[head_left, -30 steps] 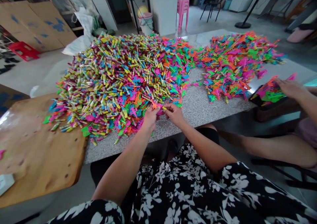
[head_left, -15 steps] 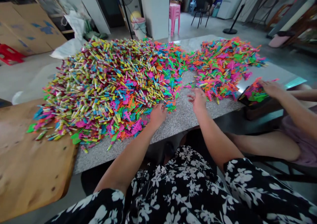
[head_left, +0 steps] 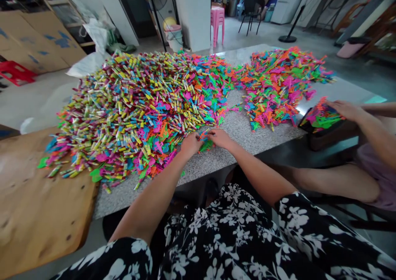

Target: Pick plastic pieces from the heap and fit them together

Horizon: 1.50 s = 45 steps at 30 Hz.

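My left hand is closed in a pinch at the front edge of the big pile, over the speckled stone tabletop. Facing it, my right hand has its fingertips pinched together too. Between both sets of fingertips show small blue and orange plastic pieces; their exact shape is too small to make out. Green pieces lie just beneath. The big pile holds many short tubes with yellow, blue and dark red parts, mixed with flat bright plastic pieces along its front and right side.
A second pile of bright plastic pieces lies to the right. Beyond it, another person's hand rests at a dark container filled with similar pieces. A wooden board adjoins the table at left. Pink stools stand behind.
My right hand has moved left from the gap between the piles and closed beside my left hand. My left hand has shifted slightly left and down.
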Each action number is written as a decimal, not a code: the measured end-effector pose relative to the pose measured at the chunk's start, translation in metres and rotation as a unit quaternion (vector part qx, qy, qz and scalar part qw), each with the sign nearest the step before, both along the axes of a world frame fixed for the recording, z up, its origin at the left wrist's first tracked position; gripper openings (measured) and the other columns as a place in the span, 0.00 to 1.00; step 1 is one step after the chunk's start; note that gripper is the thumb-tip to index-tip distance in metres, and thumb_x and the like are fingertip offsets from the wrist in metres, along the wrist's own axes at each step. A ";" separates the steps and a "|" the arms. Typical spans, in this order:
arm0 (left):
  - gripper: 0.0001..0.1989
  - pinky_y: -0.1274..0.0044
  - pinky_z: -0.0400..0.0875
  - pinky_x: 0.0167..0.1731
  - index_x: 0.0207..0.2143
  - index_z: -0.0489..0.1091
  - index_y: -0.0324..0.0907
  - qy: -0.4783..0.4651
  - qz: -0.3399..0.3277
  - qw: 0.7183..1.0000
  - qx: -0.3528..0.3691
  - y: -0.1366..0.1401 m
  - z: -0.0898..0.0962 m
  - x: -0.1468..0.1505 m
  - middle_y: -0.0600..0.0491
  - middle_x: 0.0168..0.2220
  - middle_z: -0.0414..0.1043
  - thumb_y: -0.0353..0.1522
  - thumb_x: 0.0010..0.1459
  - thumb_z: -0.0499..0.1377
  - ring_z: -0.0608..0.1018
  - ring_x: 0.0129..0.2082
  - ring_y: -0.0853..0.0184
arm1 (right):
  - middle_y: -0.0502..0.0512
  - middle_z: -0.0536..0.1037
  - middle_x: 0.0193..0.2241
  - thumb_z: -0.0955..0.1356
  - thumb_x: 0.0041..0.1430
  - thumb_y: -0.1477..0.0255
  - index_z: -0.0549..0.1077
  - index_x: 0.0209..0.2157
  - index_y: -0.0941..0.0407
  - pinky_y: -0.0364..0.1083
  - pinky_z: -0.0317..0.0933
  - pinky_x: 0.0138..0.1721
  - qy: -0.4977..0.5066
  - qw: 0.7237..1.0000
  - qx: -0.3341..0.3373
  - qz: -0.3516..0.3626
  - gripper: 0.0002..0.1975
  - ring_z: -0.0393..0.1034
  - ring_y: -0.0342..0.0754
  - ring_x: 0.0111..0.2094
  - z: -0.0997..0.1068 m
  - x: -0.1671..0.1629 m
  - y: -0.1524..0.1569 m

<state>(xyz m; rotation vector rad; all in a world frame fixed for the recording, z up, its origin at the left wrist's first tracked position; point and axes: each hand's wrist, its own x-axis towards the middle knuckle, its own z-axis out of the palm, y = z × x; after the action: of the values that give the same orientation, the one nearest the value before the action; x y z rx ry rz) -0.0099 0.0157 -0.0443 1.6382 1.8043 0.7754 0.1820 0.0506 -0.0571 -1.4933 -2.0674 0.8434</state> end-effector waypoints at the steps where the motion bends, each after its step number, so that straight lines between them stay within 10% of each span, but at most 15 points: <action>1: 0.10 0.73 0.67 0.41 0.27 0.73 0.46 -0.001 0.008 1.000 0.001 -0.004 0.004 -0.006 0.52 0.31 0.75 0.31 0.47 0.72 0.77 0.39 0.57 | 0.60 0.86 0.43 0.67 0.70 0.71 0.85 0.43 0.55 0.49 0.67 0.52 0.000 1.000 -0.002 -0.017 0.13 0.79 0.56 0.46 0.001 -0.003 0.004; 8: 0.12 0.76 0.66 0.32 0.29 0.70 0.45 -0.189 0.027 0.980 -0.065 -0.025 0.031 -0.039 0.56 0.27 0.72 0.34 0.49 0.71 0.76 0.30 0.64 | 0.68 0.76 0.58 0.67 0.69 0.73 0.77 0.62 0.54 0.53 0.67 0.54 -0.148 0.987 0.042 -0.036 0.22 0.76 0.62 0.54 0.002 -0.027 0.019; 16: 0.19 0.82 0.46 0.17 0.44 0.74 0.46 -0.372 -0.048 0.913 -0.164 -0.038 0.038 -0.059 0.53 0.29 0.78 0.37 0.50 0.71 0.64 0.16 0.74 | 0.66 0.77 0.53 0.70 0.70 0.65 0.81 0.46 0.57 0.52 0.66 0.55 -0.046 0.996 0.082 0.002 0.11 0.74 0.57 0.50 0.013 -0.030 0.012; 24: 0.19 0.79 0.53 0.19 0.39 0.78 0.45 -0.301 -0.133 0.934 -0.142 -0.037 0.050 -0.056 0.56 0.25 0.68 0.49 0.56 0.69 0.61 0.17 0.73 | 0.49 0.79 0.29 0.74 0.63 0.59 0.81 0.42 0.54 0.43 0.66 0.29 0.332 0.934 -0.079 0.108 0.14 0.70 0.45 0.26 0.031 -0.028 -0.022; 38: 0.16 0.78 0.59 0.24 0.30 0.78 0.44 -0.170 -0.217 0.954 -0.115 -0.042 0.075 -0.052 0.57 0.23 0.64 0.47 0.56 0.69 0.64 0.23 0.69 | 0.51 0.83 0.33 0.76 0.60 0.61 0.85 0.46 0.54 0.43 0.68 0.31 0.346 0.924 -0.100 0.132 0.16 0.73 0.46 0.29 0.041 -0.017 -0.035; 45: 0.20 0.77 0.60 0.28 0.35 0.76 0.42 -0.114 -0.236 0.957 -0.123 -0.040 0.073 -0.054 0.58 0.26 0.63 0.50 0.60 0.64 0.65 0.25 0.70 | 0.55 0.85 0.45 0.73 0.62 0.67 0.84 0.46 0.54 0.50 0.69 0.52 0.288 0.947 -0.018 0.141 0.12 0.78 0.52 0.47 0.042 -0.015 -0.037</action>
<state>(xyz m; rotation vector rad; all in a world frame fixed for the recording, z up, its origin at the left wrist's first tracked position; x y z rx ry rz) -0.0636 -0.0239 0.0288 1.6422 1.2225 0.4764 0.1675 0.0134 -0.0147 -0.8266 -1.8310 1.2564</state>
